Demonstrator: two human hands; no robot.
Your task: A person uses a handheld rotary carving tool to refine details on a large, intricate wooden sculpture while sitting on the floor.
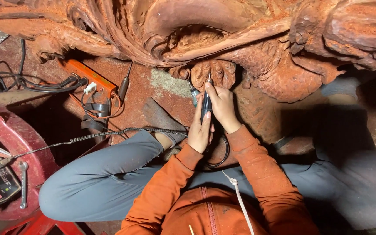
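One head-worn camera looks steeply down, close above the red wood carving point(223, 48), which fills the frame's top.

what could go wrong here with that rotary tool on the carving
1. Both hands, left hand and right hand, hold the rotary handpiece close to its bit; a slip could nick fingers or gouge the carved flower detail.
2. The flexible shaft cable runs across the person's knee and could snag, jerking the tool.
3. Red wood dust coats the floor and sleeves, so breathing it seems likely.
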